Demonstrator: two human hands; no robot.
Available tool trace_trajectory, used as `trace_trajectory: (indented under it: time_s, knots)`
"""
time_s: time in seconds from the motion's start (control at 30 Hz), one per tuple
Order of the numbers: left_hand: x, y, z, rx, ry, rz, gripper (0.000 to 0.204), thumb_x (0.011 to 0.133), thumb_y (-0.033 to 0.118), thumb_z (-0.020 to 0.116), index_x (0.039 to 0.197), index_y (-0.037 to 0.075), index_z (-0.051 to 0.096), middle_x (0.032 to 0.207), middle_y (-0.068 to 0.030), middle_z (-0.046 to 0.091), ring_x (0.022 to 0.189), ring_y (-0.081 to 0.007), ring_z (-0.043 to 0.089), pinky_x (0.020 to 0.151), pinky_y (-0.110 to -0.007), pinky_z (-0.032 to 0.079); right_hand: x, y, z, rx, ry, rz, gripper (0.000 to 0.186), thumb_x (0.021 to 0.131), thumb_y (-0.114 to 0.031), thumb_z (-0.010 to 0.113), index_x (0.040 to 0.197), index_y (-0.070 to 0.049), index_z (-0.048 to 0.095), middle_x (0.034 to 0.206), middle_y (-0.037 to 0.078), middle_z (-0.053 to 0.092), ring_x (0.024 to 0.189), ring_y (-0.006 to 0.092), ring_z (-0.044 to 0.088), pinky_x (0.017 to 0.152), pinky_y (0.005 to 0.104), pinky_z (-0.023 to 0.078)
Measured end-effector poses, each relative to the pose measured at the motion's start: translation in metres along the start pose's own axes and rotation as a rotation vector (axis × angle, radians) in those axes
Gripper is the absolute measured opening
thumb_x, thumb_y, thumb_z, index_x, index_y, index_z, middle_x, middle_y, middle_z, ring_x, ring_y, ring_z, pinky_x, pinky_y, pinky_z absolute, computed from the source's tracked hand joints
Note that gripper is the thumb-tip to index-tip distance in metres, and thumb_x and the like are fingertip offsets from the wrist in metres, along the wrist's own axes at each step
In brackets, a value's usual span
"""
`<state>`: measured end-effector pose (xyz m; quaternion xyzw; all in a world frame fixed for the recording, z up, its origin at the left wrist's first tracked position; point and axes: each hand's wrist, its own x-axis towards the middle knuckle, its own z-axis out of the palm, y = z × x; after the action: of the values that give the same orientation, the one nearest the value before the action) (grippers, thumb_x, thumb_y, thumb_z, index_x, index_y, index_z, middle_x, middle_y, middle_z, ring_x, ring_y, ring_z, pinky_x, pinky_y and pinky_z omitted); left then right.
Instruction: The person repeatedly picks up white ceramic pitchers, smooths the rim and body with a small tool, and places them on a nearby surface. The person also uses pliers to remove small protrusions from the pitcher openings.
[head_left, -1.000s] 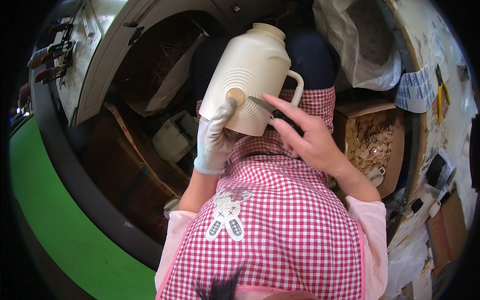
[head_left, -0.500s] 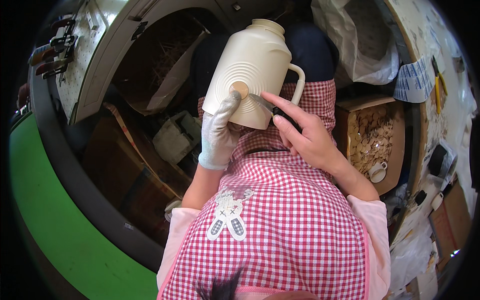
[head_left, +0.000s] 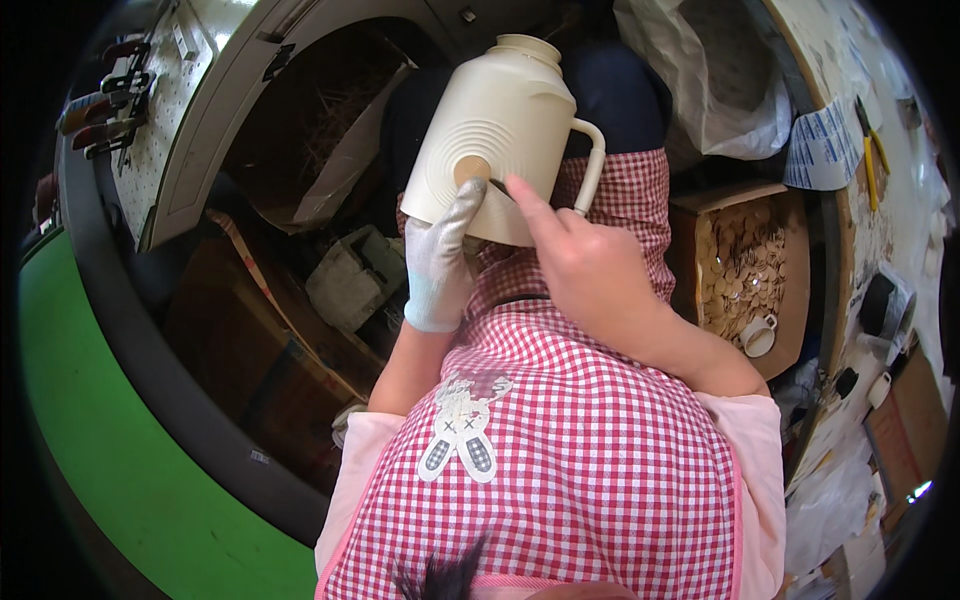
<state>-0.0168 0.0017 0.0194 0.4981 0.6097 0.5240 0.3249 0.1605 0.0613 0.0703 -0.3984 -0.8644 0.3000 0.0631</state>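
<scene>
Jug, cream plastic (head_left: pixel 500 135): on its side across lap, mouth toward 1 o'clock; lies at 1 o'clock from left hand, 11 o'clock from right. Left hand (head_left: pixel 442 250), gloved: clamped on jug's base edge, thumb against tan disc (head_left: pixel 471 166) on ribbed side. Right hand (head_left: pixel 597 265), bare: closed on knife (head_left: pixel 497 187), handle hidden. Cardboard box (head_left: pixel 684 260), 4 o'clock from jug: many loose tan discs (head_left: pixel 735 260), one white cup (head_left: pixel 758 338). White plastic bag (head_left: pixel 672 70), between 2 and 3 o'clock: contents unclear.
</scene>
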Motion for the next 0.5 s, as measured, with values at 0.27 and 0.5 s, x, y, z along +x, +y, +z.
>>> trace_trajectory:
  time_s: [0.27, 0.5]
  knots:
    - [-0.004, 0.035, 0.000, -0.704, 0.138, -0.490, 0.042, 0.097, 0.011, 0.070, 0.135, -0.004, 0.060, 0.123, -0.0112, 0.071, 0.110, -0.0190, 0.069, 0.095, -0.033, 0.057, 0.007, 0.065, -0.036, 1.166, 0.386, 0.114, 0.045, 0.108, -0.015, 0.057, 0.151, -0.003, 0.049, 0.079, 0.003, 0.063, 0.056, 0.0057, 0.055, 0.051, 0.0190, 0.048]
    - [-0.021, 0.044, -0.017, -0.718, -0.014, -0.489, 0.044, 0.092, 0.018, 0.079, 0.129, -0.004, 0.065, 0.120, -0.0123, 0.073, 0.110, -0.0200, 0.070, 0.099, -0.035, 0.056, 0.037, 0.111, -0.040, 1.383, 0.183, 0.169, 0.073, 0.095, -0.050, 0.076, 0.146, -0.003, 0.054, 0.114, 0.006, 0.070, 0.068, 0.0020, 0.054, 0.058, 0.0139, 0.044]
